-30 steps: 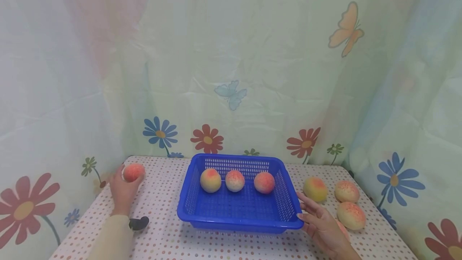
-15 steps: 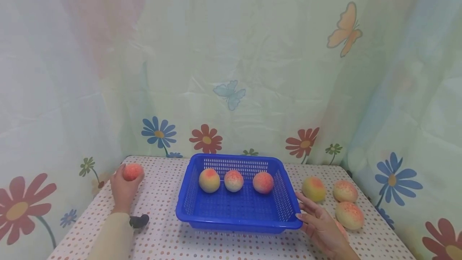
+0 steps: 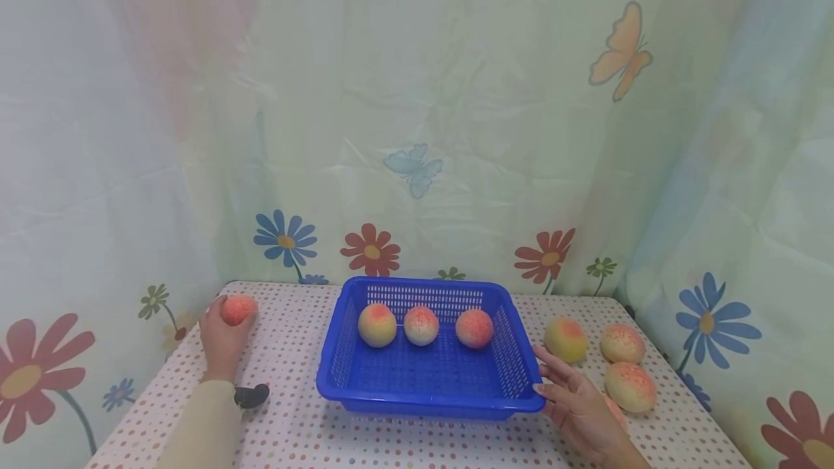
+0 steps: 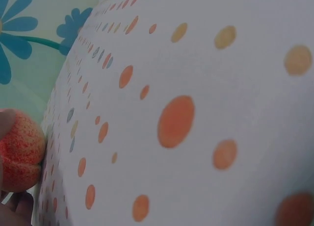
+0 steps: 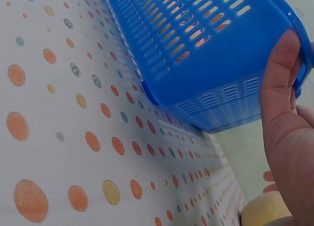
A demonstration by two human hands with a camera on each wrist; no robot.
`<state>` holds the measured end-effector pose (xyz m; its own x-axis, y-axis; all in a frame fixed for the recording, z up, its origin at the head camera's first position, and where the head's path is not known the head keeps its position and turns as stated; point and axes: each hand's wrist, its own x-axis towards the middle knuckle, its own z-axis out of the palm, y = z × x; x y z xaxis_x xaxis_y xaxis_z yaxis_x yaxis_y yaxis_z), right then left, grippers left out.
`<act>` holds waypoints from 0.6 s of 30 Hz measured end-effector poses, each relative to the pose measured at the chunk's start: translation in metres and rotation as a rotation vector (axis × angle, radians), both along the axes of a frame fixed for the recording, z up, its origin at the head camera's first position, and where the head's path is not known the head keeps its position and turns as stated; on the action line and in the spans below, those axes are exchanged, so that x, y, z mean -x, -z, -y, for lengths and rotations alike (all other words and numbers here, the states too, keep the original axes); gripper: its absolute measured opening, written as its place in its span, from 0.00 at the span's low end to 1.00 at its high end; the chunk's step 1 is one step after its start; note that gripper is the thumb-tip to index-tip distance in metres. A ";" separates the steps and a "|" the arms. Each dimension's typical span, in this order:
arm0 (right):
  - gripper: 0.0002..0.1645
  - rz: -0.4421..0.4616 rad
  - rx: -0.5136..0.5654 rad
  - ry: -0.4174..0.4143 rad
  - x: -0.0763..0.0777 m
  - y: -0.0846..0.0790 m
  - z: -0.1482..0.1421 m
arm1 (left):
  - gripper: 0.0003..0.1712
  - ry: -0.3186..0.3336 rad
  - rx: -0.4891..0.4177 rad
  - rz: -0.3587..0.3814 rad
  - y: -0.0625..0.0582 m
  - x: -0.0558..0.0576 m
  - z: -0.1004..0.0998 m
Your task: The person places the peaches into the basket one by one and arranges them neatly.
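Vs 0.5 s ago: basically no chg, just slight cam drift. L hand (image 3: 224, 339) still pinching red peach (image 3: 240, 309) at L side of table (image 3: 293, 418); R hand (image 3: 583, 411) still pinching blue basket (image 3: 430, 404) rim, near-R corner. 3 peaches (image 3: 420, 326) inside, same spots. L wrist cam shows red peach's groove, head cam doesn't; R wrist cam adds slotted outer wall.

Red-speckled peach (image 3: 239, 308) in left hand (image 3: 221, 336), upright blue slotted basket (image 3: 426, 375) with rim (image 3: 426, 401) in right hand (image 3: 578, 407)
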<state>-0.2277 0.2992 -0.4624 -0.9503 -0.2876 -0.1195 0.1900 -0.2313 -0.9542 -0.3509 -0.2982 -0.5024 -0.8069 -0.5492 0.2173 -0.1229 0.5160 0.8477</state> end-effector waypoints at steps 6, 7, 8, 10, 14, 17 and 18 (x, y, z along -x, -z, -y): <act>0.30 -0.002 0.003 0.001 0.001 0.001 0.000 | 0.46 0.006 0.004 0.000 0.002 0.002 0.001; 0.30 -0.002 0.003 0.002 0.001 0.001 0.000 | 0.46 0.006 0.002 0.001 0.002 0.001 0.001; 0.30 -0.002 0.003 0.002 0.000 0.001 0.000 | 0.46 0.006 0.000 0.002 0.002 0.001 0.001; 0.30 -0.001 0.003 0.003 0.000 0.001 0.000 | 0.47 0.006 -0.003 0.003 0.002 0.001 0.001; 0.30 0.004 0.006 0.007 0.000 0.000 0.000 | 0.46 0.004 0.000 0.000 0.001 -0.001 0.001; 0.30 0.007 0.014 0.003 0.001 0.001 0.000 | 0.46 0.004 -0.004 0.002 0.000 -0.002 -0.001; 0.30 0.007 0.018 0.000 0.001 0.001 -0.001 | 0.46 0.005 -0.004 0.004 0.000 -0.003 -0.002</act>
